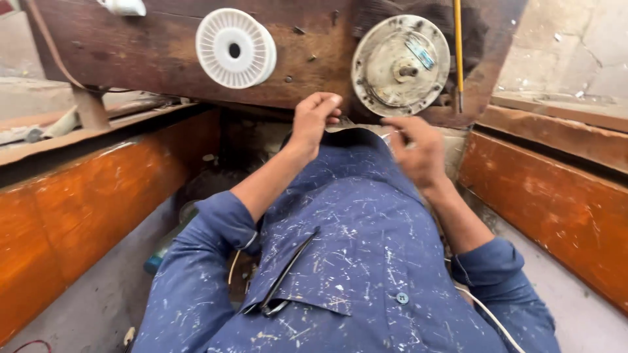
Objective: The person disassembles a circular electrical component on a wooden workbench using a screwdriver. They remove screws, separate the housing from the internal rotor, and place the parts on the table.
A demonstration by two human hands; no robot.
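Head view. Both hands are raised to the lower edge of an upright dark wooden board (163,52). Two discs are mounted on the board's face: a white ribbed plastic spool (235,48) on the left and a worn metal disc (400,65) with a central spindle on the right.

The left hand (314,117) sits just below the gap between the two discs. Its grip is curled nearly closed, fingertips pinched at the board's edge; what they hold, if anything, is too small to tell.

The right hand (418,150) lies directly below the metal disc and is the nearer hand to it. Its fingers are bent inward toward the left hand; the contents of that grip cannot be told either.

The disc's spindle points out of the board toward the camera. A thin yellow rod (458,52) hangs vertically just right of the disc. Orange-brown wooden panels (98,209) flank both sides.
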